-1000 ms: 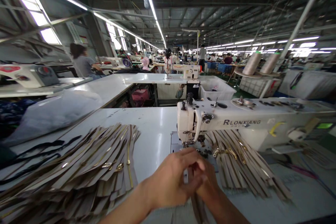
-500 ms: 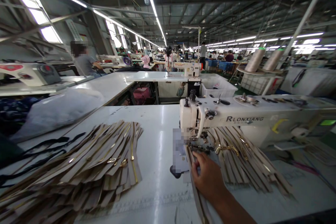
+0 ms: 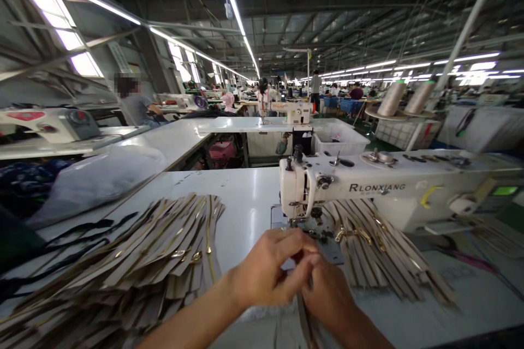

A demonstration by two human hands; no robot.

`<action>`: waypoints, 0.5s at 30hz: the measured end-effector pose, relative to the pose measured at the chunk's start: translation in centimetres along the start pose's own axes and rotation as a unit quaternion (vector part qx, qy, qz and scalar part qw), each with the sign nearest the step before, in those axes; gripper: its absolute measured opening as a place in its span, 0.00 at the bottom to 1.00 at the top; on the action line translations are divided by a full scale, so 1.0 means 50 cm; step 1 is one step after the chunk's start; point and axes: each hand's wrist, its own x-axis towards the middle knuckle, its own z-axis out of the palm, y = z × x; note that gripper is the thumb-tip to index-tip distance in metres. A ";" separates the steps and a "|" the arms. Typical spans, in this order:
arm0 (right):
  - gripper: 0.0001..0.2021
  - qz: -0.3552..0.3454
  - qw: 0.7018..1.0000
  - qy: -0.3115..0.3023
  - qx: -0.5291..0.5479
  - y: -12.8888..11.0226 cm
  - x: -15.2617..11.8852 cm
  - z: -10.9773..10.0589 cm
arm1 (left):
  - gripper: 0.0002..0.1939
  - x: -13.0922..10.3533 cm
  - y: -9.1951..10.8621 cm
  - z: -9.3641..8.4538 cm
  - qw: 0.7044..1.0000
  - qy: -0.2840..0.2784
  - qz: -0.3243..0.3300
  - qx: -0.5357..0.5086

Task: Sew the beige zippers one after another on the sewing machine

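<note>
you seem to be aligning the zipper strip point(image 3: 304, 320) in front of the sewing machine point(image 3: 385, 177); left hand point(image 3: 272, 267) and right hand point(image 3: 328, 290) meet, fingers curled, pinch hidden; next, feed it straight

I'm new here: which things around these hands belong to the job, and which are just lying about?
Likely part of the job:
- zipper strip at the right hand, with the left hand against it
- sewing machine
- left pile of zipper strips
- right pile of zipper strips

Seemingly just lying about:
- plastic bag
- dark straps
- white bin
</note>
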 end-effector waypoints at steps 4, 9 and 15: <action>0.17 -0.014 1.000 0.009 -0.004 0.004 -0.017 0.018 | 0.15 -0.039 -0.127 0.043 0.981 -0.151 -0.054 0.108; 0.15 -0.025 1.000 0.007 -0.012 0.012 -0.027 0.032 | 0.15 -0.075 -0.160 0.056 0.977 -0.186 -0.059 0.089; 0.15 -0.034 0.999 0.015 0.021 0.021 -0.035 0.030 | 0.13 -0.074 -0.155 0.050 0.978 -0.186 -0.060 0.072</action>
